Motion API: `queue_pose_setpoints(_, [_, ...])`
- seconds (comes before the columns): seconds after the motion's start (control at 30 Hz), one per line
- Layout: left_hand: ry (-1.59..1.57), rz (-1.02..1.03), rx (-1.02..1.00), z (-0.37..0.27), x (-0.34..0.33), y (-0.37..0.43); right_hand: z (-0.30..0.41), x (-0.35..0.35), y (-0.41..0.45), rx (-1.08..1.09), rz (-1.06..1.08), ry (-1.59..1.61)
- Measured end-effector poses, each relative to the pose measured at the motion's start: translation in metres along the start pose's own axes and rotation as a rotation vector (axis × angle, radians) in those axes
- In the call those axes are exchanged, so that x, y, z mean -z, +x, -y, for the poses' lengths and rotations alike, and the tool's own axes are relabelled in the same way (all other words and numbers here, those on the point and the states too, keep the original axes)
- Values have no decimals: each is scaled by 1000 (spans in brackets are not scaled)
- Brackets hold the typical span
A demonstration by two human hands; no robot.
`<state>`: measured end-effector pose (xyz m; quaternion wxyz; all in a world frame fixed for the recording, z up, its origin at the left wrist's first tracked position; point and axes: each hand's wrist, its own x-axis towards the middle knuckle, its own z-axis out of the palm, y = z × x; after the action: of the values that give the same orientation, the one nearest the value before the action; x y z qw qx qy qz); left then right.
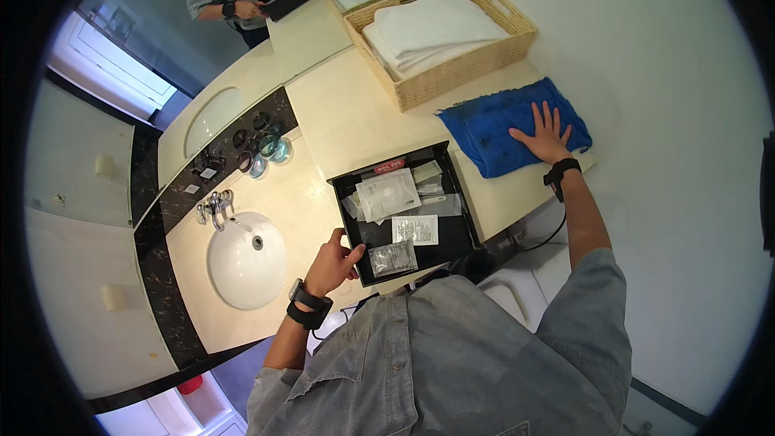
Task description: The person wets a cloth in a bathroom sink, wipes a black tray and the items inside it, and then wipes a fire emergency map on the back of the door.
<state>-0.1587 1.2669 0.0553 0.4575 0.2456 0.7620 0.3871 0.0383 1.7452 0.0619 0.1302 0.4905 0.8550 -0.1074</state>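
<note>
My left hand (330, 263) grips the near left corner of a black tray (376, 231), thumb over the rim. Inside the tray lie several flat packets: a white sachet (389, 194), a smaller printed sachet (415, 230), a clear packet (393, 258) and a red-labelled item (389, 166) by the far wall. Spread flat, my right hand (544, 136) presses on a folded blue cloth (493, 127) with frayed edges and dark stains. The cloth rests on the countertop, to the right of the tray.
Behind the tray, a woven basket (460, 72) holds folded white towels (436, 24) against the mirror (242, 66). Left of me are a white sink basin (247, 266), a chrome faucet (216, 209) and two glasses (275, 148). A white wall (666, 151) borders the counter's right end.
</note>
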Motion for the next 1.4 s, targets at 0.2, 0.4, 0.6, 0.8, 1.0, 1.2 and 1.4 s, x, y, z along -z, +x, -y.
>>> queue_pose_setpoints(0.2, [379, 27, -15, 3, 3, 5, 2, 3, 1, 19, -2, -1])
queue_pose_setpoints(0.4, [749, -137, -107, -10, 16, 2, 3, 8, 0, 16, -3, 13])
queue_pose_setpoints(0.6, [811, -43, -199, -77, 73, -4, 1, 6, 5, 23, -8, 0])
queue_pose_setpoints(0.8, [845, 23, -443, -108, 68, 0, -1, 7, 4, 5, -5, -14])
queue_pose_setpoints(1.0, [1034, 53, -598, -84, -12, 35, 0, 7, 5, 5, -6, -26])
queue_pose_setpoints(1.2, [1242, -11, -545, -79, -31, 50, 0, 12, 1, 10, -19, -1])
queue_pose_setpoints(1.4, [1096, 8, -494, -80, -36, 63, -3, 15, -2, 2, -36, -11])
